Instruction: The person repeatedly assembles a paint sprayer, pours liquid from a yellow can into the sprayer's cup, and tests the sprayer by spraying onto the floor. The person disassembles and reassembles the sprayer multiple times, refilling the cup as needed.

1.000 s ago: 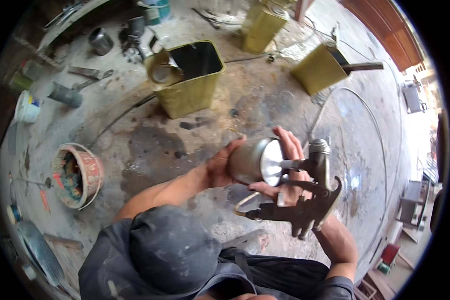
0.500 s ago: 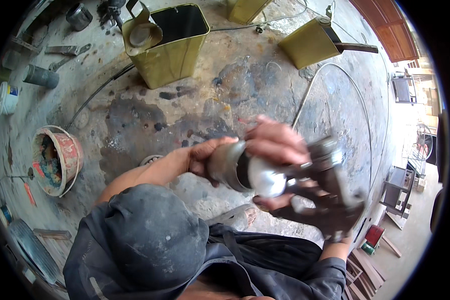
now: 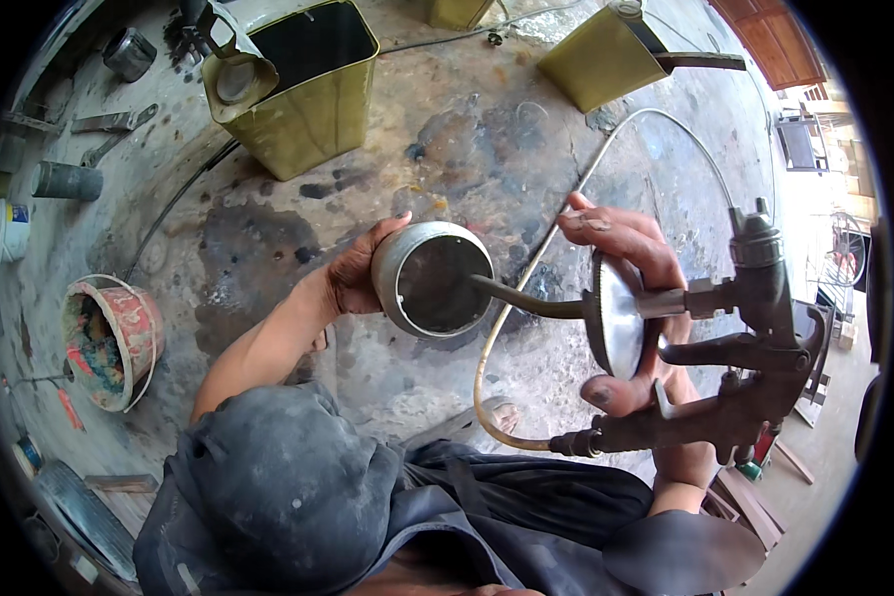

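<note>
My left hand (image 3: 358, 268) is closed round the side of a round metal paint cup (image 3: 395, 248), whose open mouth shows a dark grey inside. To its right, my right hand (image 3: 656, 248) grips a spray gun (image 3: 755, 328) at its round metal lid (image 3: 616, 316). My fingers curl over the lid's upper edge and the thumb lies below. A bent suction tube (image 3: 531, 300) runs from the lid to the cup's mouth, its tip at the right rim. Lid and cup are apart. A pale air hose (image 3: 484, 382) joins the gun's handle.
A tall yellow-green tin (image 3: 313, 119) stands at the far left, another yellow-green tin (image 3: 596, 70) at the far right. A paint-crusted bucket (image 3: 134, 333) is on the left. The hose loops across the stained concrete floor (image 3: 447, 149). My sandalled foot (image 3: 482, 417) is below the cup.
The spray gun and its lid have moved right, away from the cup, baring the suction tube. The cup has shifted slightly left and its mouth now faces more upward.
</note>
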The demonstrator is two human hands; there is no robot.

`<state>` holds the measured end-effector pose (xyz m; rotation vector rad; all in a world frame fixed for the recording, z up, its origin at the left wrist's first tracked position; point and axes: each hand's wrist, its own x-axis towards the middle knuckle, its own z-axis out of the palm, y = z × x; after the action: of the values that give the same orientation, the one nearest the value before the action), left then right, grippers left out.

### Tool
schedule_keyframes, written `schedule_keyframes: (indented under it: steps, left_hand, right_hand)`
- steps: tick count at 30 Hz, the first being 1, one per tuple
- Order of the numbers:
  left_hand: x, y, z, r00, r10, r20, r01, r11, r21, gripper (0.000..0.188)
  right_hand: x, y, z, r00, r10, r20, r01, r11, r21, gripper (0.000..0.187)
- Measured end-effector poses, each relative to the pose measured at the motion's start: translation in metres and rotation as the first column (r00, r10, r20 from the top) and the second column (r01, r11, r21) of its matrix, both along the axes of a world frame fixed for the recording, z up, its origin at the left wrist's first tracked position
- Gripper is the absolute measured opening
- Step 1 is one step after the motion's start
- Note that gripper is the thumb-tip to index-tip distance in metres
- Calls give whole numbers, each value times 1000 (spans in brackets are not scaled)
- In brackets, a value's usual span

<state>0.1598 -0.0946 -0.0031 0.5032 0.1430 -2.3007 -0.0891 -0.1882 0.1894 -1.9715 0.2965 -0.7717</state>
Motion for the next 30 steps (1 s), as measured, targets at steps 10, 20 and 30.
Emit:
schedule_keyframes:
  steps: [10, 20, 30]
  left_hand:
    - [0, -2, -12, 999, -3, -37, 1, 999, -47, 73]
    - [-3, 1, -33, 995, -21, 96, 19, 1000, 20, 84]
    - [14, 3, -29, 998, 56, -11, -57, 998, -38, 68]
  right_hand:
    - [-13, 5, -2, 988, -50, -145, 63, 994, 87, 98]
    - [-37, -18, 3, 972, -58, -228, 76, 994, 73, 99]
    - [-124, -60, -67, 343, -168, -924, 420, 907, -9, 63]
